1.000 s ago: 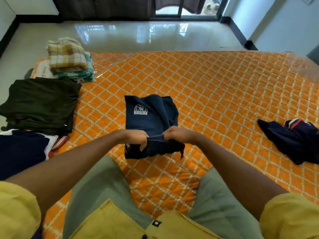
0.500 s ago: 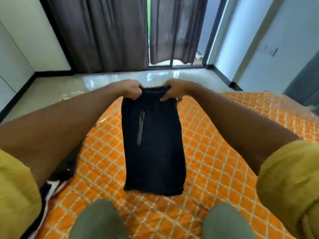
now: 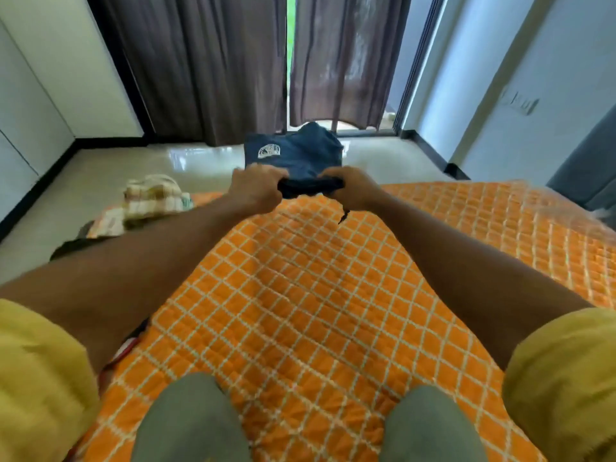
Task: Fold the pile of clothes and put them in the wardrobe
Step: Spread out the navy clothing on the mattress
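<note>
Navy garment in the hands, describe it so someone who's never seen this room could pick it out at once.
Start at the orange mattress and look toward the dark curtains. There the left hand and right hand grip the navy garment, raised off the mattress. Its white logo patch sets it apart from the pale checked pile at the mattress's left edge.

Orange quilted mattress with white diamond stitching [image 3: 316,295] fills foreground. Glossy pale tiled floor [image 3: 100,181] beyond it, reflecting window light. Dark brown pleated curtains [image 3: 206,61] at far end, with a narrow daylight gap [image 3: 290,28] between them. White left wall [image 3: 50,78] with black skirting board [image 3: 106,141]. Pale right wall [image 3: 550,61] carries a white switch plate [image 3: 520,103].
</note>
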